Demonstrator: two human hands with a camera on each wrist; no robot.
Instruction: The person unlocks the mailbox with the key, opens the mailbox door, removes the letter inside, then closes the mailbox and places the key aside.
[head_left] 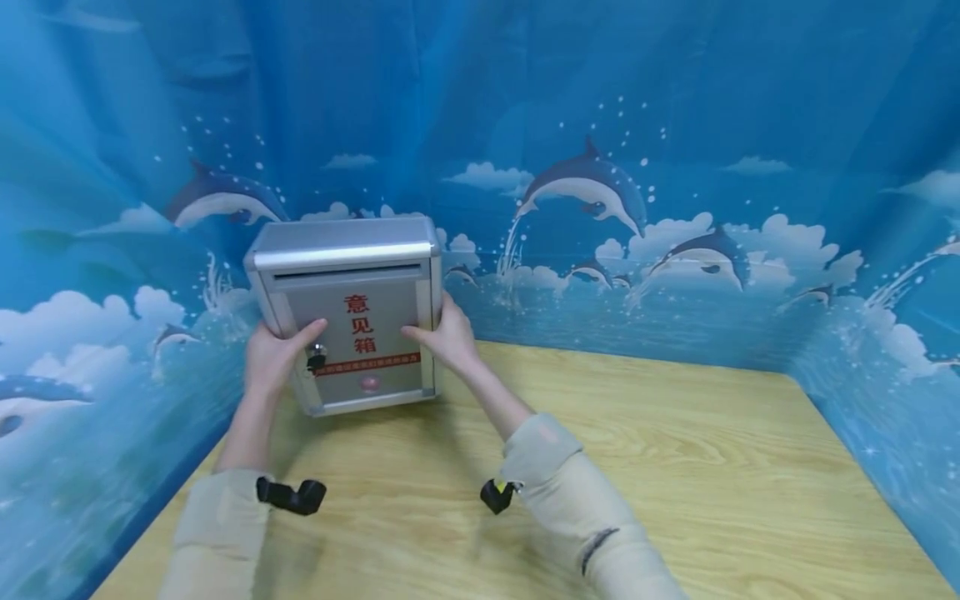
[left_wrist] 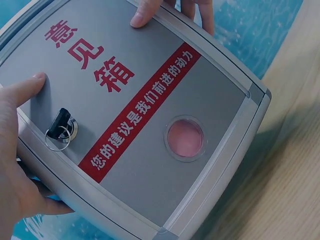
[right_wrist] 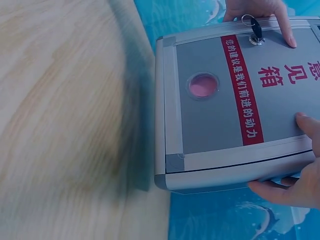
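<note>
A silver metal suggestion box with red Chinese lettering is held between both hands at the left rear of the table, tilted, with its shadow on the wood below. My left hand grips its left side, thumb on the front panel near the lock. The right hand grips the opposite side, thumb likewise on the front. A key with a black head and a ring sits in the lock. Lower on the panel is a round pink window, beside a red printed strip. A slot runs along the top front.
The wood-grain table stretches to the right and toward me. Blue curtains printed with dolphins and clouds enclose its back and sides, with the box close to the back left corner. Black wrist devices stick out from the sleeves.
</note>
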